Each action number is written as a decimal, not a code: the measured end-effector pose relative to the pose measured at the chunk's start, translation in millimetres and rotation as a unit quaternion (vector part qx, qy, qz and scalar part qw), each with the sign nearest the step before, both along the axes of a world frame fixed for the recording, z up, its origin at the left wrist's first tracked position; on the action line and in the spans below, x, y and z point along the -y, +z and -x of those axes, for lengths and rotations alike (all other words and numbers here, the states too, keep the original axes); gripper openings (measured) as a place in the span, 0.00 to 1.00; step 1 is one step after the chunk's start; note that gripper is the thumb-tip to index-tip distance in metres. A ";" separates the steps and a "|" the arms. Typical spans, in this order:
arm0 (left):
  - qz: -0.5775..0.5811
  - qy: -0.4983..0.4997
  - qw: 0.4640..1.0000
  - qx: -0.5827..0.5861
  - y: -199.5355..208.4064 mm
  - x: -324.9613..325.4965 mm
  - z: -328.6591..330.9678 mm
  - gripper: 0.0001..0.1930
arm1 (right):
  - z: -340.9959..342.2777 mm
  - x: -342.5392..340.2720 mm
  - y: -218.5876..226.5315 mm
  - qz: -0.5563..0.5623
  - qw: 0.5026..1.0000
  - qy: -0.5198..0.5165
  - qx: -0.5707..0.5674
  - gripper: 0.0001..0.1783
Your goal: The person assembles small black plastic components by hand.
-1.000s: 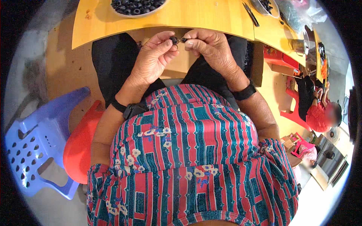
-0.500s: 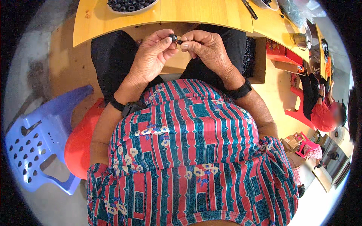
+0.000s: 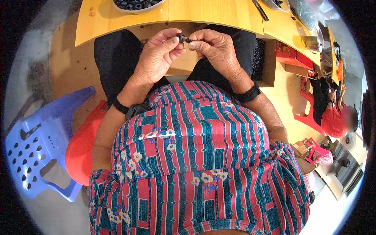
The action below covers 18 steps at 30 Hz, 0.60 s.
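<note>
Left hand (image 3: 156,58): fingers pinched shut on small black ring part (image 3: 180,37), raised just below near edge of yellow worktop (image 3: 211,15), over lap. Right hand (image 3: 217,53): fingertips closed on thin dark pin (image 3: 188,40), tip touching the ring, presumably lined up for fitting. Both held close together, likely for steadiness. White bowl of black parts (image 3: 137,8) at far left of worktop, within reach. Blue stool (image 3: 35,145) and red stool (image 3: 84,147) at left.

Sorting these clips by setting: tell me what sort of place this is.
Probably a small assembly workshop: a long yellow workbench, a bowl of small black parts on it, and another seated person working further along.
</note>
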<state>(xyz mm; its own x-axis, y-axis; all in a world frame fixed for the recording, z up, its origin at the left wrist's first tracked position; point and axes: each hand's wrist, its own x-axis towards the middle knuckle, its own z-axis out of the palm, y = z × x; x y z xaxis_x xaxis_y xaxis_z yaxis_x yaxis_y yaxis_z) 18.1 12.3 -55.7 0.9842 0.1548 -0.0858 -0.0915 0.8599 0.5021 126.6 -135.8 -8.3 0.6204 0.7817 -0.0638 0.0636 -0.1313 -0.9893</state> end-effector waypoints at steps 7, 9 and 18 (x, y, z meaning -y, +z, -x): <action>-0.008 0.001 1.000 -0.007 1.8 -0.5 0.7 0.12 | -1.7 0.4 1.9 0.019 0.999 0.006 0.031 0.09; -0.011 0.002 1.000 -0.009 -0.2 -0.2 0.5 0.12 | -2.1 0.4 3.4 0.031 0.998 0.011 0.050 0.09; -0.034 0.008 0.999 -0.016 -0.8 0.0 0.6 0.12 | -1.0 -1.2 6.4 0.041 0.997 0.008 0.069 0.10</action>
